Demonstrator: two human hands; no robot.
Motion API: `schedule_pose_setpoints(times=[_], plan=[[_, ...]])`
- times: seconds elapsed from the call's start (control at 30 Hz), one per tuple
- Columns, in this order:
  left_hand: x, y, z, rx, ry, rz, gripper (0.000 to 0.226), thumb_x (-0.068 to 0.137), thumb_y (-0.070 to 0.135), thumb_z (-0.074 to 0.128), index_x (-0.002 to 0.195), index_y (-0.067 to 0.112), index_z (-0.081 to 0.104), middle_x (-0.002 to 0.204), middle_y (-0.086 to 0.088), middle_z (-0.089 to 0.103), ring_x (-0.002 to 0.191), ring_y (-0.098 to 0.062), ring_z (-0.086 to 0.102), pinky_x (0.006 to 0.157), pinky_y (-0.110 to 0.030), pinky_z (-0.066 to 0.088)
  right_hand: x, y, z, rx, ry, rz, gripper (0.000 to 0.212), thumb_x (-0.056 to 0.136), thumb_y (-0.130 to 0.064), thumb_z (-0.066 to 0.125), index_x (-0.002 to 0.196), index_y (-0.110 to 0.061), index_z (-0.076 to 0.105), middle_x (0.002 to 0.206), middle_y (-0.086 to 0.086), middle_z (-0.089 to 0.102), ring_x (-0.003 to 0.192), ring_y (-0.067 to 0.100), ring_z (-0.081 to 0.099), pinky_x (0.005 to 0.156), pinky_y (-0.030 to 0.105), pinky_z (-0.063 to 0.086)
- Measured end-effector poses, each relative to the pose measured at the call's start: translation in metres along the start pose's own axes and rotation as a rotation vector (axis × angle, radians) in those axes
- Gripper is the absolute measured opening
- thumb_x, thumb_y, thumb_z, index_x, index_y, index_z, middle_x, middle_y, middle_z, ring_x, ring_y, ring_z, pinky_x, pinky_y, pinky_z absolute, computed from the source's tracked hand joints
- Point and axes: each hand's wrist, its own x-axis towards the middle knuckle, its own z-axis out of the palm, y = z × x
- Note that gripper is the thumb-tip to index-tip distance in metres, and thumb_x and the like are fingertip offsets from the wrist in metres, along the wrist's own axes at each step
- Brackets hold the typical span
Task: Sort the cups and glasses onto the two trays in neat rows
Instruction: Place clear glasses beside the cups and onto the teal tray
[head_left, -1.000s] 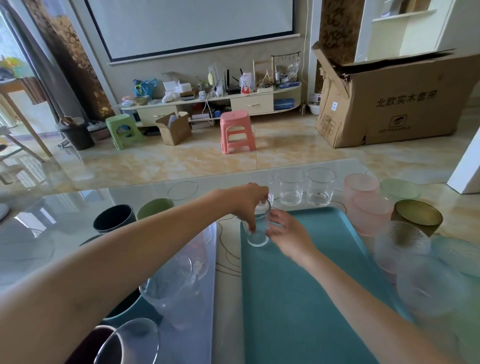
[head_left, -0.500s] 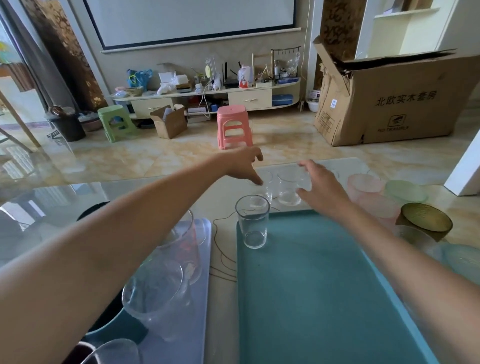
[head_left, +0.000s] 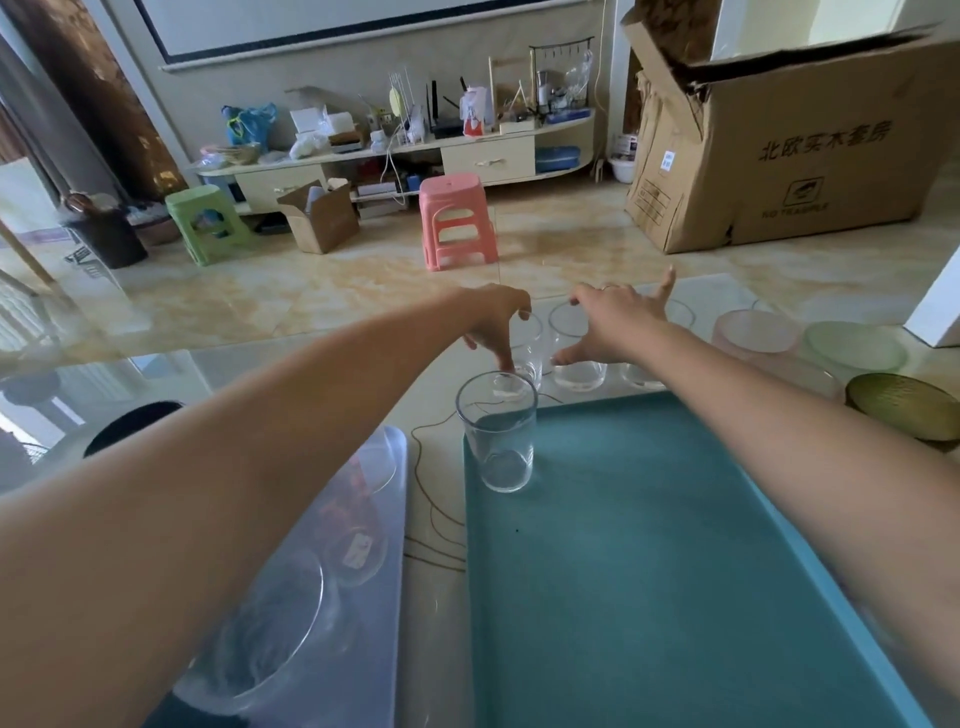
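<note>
One clear tumbler (head_left: 498, 441) stands upright in the far left corner of the teal tray (head_left: 675, 571). Just beyond the tray's far edge a row of clear glasses waits on the glass table. My left hand (head_left: 493, 327) curls over the leftmost clear glass (head_left: 531, 345), fingertips on its rim and thumb down its near side. My right hand (head_left: 618, 322) reaches with spread fingers around the second glass (head_left: 576, 364), thumb beside its base; a third glass (head_left: 641, 379) is mostly hidden behind that hand. A pale translucent tray (head_left: 387, 467) lies on the left, carrying clear glassware.
Frosted pink cups (head_left: 756, 332), a pale green one (head_left: 857, 348) and an olive-green glass (head_left: 904, 405) crowd the table right of the teal tray. A dark cup (head_left: 135, 423) sits far left. A large clear glass (head_left: 270, 623) lies under my left forearm.
A second ago both hands were setting the tumbler on the teal tray. They let it go, reached forward, and now my left hand has closed over the leftmost glass of the row.
</note>
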Motion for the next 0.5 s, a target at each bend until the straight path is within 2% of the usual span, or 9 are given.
schedule_pose_setpoints(times=[0.07,0.17,0.27,0.4,0.5], plan=[[-0.004,-0.001,-0.001,-0.059,0.052,-0.009,0.082,0.062,0.027,0.086,0.130,0.013,0.043,0.130,-0.007,0.046,0.097,-0.019,0.049,0.074,-0.025,0.050,-0.002,-0.001,0.001,0.072,0.039,-0.020,0.085,0.064,-0.071,0.066,0.132,-0.027,0.041,0.134,0.005,0.052,0.131,0.025,0.040,0.107,0.067,-0.010],[-0.019,-0.001,-0.010,-0.255,0.127,-0.061,0.077,0.063,0.019,0.085,0.128,0.008,0.044,0.126,-0.007,0.044,0.095,-0.021,0.050,0.066,-0.024,0.053,-0.011,-0.002,0.003,0.203,0.201,-0.080,0.079,0.064,-0.062,0.072,0.130,-0.028,0.043,0.135,0.004,0.052,0.134,0.023,0.038,0.113,0.057,-0.007],[-0.045,0.002,-0.031,-0.392,0.225,-0.105,0.076,0.062,0.018,0.085,0.126,0.008,0.044,0.121,-0.006,0.043,0.095,-0.021,0.051,0.066,-0.026,0.054,-0.025,-0.004,-0.010,0.348,0.370,-0.091,0.078,0.063,-0.057,0.075,0.129,-0.026,0.045,0.131,0.005,0.056,0.129,0.023,0.043,0.116,0.051,0.008],[-0.093,0.014,-0.065,-0.388,0.339,-0.122,0.081,0.058,0.024,0.087,0.126,0.010,0.045,0.111,-0.007,0.045,0.090,-0.022,0.054,0.075,-0.034,0.058,-0.065,-0.004,-0.039,0.498,0.417,-0.113,0.082,0.061,-0.048,0.081,0.131,-0.027,0.045,0.129,0.009,0.054,0.119,0.025,0.050,0.104,0.042,0.037],[-0.137,0.025,-0.079,-0.352,0.365,-0.066,0.082,0.056,0.030,0.087,0.125,0.014,0.046,0.118,-0.007,0.049,0.092,-0.022,0.053,0.084,-0.037,0.054,-0.114,-0.006,-0.052,0.556,0.376,-0.108,0.082,0.061,-0.043,0.083,0.132,-0.030,0.045,0.130,0.008,0.050,0.115,0.023,0.053,0.092,0.033,0.041]])
